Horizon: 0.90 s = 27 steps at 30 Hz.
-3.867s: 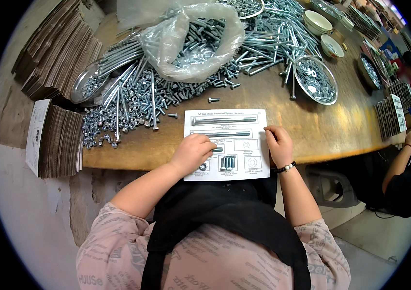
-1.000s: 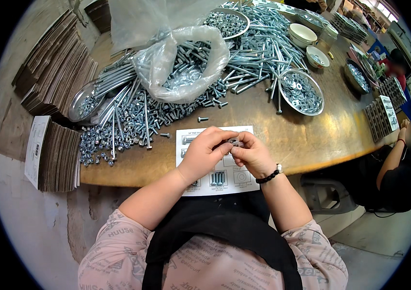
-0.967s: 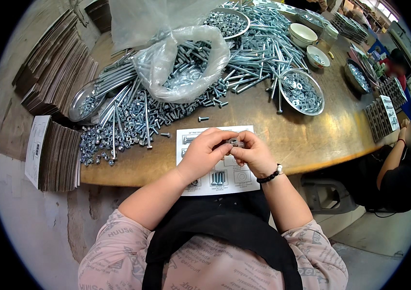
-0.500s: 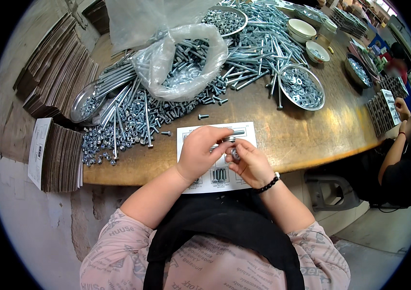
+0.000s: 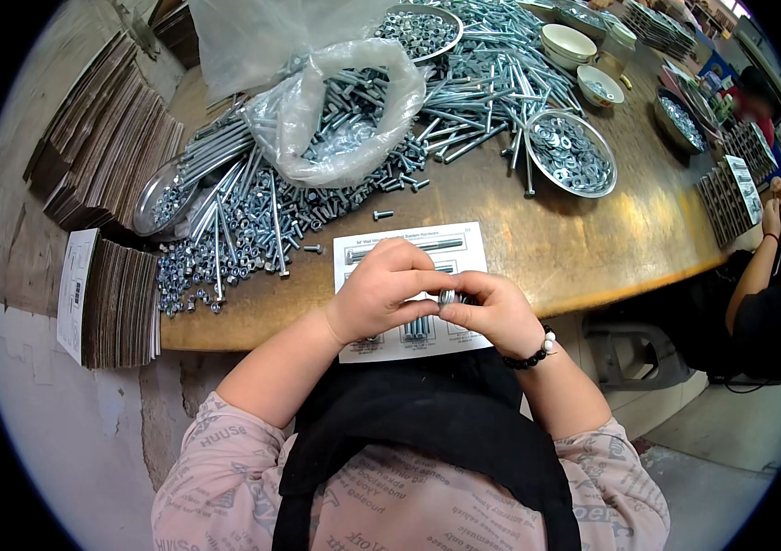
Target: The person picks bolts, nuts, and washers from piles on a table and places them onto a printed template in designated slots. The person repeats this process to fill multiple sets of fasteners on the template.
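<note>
A small stack of washers point(image 5: 448, 297) is pinched between my two hands, above a printed sheet. My left hand point(image 5: 377, 292) has its thumb and forefinger closed at the stack's left side. From the right, my right hand point(image 5: 498, 312) grips the same washers between thumb and fingers. My other fingers are partly hidden. Below them lies the white sheet point(image 5: 354, 243) with pictures of bolts, at the table's front edge. One loose bolt point(image 5: 383, 215) rests just beyond the sheet, and another bolt point(image 5: 314, 249) lies to its left.
Long bolts point(image 5: 492, 101) heap across the back, beside an open plastic bag point(image 5: 345, 174) of bolts. Nuts point(image 5: 193, 275) spread at the left. A metal bowl point(image 5: 583, 190) of washers stands right. Cardboard stacks point(image 5: 119, 312) flank the left. Another person's arm point(image 5: 758, 266) shows far right.
My hands have come together around the washers, which were split between them before. My right hand has turned over them. The other person's hand at the far right has shifted.
</note>
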Tool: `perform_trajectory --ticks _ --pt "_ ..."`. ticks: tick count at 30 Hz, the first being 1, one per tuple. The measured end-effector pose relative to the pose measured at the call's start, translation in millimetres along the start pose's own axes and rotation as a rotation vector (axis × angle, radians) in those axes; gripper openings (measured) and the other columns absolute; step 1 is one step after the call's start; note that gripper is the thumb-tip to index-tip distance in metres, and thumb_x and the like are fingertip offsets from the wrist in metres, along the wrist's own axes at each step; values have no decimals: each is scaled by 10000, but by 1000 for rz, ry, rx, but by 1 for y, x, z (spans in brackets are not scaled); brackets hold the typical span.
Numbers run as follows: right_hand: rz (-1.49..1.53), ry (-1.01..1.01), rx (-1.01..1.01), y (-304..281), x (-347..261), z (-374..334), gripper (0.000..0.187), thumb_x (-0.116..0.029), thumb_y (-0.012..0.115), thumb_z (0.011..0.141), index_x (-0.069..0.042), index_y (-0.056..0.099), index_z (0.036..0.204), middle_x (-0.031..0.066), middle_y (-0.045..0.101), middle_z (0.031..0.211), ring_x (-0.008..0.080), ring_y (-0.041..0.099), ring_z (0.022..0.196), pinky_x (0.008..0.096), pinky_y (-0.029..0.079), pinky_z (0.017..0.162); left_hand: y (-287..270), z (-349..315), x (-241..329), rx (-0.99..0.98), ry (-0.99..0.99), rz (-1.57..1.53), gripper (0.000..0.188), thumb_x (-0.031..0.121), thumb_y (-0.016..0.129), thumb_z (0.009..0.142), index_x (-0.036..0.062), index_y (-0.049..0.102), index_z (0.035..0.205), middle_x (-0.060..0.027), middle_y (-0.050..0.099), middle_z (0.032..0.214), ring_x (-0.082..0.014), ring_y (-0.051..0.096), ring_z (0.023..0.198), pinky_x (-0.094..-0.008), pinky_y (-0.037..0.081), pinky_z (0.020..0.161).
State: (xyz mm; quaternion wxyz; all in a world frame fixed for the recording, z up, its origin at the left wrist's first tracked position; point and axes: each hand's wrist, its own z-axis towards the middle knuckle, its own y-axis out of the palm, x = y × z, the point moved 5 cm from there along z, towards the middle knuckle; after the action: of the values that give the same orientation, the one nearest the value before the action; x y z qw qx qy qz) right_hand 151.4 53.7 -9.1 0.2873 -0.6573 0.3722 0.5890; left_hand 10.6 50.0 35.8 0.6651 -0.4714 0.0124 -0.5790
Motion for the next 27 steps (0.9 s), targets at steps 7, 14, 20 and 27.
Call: perform_trajectory --ticks 7,14,20,27 --pt "219 103 50 -13 8 -13 308 -63 606 793 -6 568 1093 -36 518 750 33 456 645 178 384 561 14 5 -3 78 -199 -155 327 14 650 645 45 589 964 -71 556 903 -194 538 791 -299 461 695" --pt "414 41 397 -65 38 -24 237 -141 517 881 -8 566 1070 -32 465 688 31 365 540 166 295 462 91 -19 -27 -301 -299 -36 278 44 584 666 30 570 942 -111 565 882 -290 561 818 -363 469 716" --pt "402 27 431 -74 49 -34 212 -134 515 879 -11 567 1043 -33 469 686 31 362 534 169 285 454 122 -27 -34 -457 -281 112 265 41 558 669 13 566 932 -148 536 885 -317 550 808 -385 460 710" --pt "351 80 450 -76 61 -30 189 -129 508 879 -24 574 1022 -29 474 680 38 367 510 175 286 443 105 -26 -27 -372 -333 61 281 39 562 667 25 565 947 -131 539 894 -288 559 798 -374 461 707"
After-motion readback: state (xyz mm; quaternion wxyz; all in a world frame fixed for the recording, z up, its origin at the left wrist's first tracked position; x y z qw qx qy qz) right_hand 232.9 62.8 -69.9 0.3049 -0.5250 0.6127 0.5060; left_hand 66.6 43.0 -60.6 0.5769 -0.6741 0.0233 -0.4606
